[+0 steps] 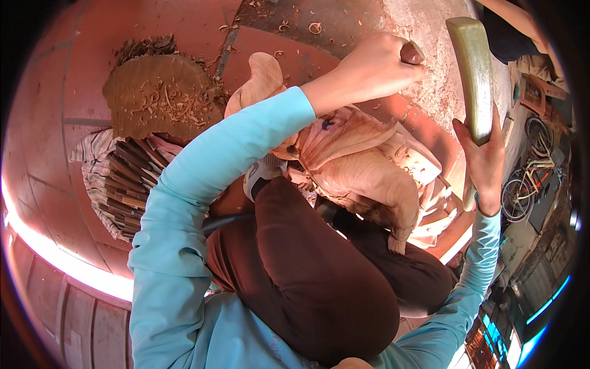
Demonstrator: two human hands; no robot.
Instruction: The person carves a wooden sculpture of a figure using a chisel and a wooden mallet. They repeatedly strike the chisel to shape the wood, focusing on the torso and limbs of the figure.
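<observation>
In front of my folded legs rests a large carved wooden figure (369,166) of pale, reddish-streaked wood. Above it my left hand (375,71) is closed in a fist round a carving chisel (412,53). Only the rounded brown end of its handle shows; the blade is hidden. On the right, my right hand (484,160) grips the lower part of a smooth, yellow-green wooden mallet (472,74), shaped like a club. It is raised nearly upright, apart from the chisel.
At the left a wooden stump (163,92) carries curled shavings. Beside it lies a bundle of flat tools (132,181) in striped cloth. Shavings litter the red tile floor (98,80). Another person's arm (519,21) shows at upper right, with a bicycle (527,181) farther off.
</observation>
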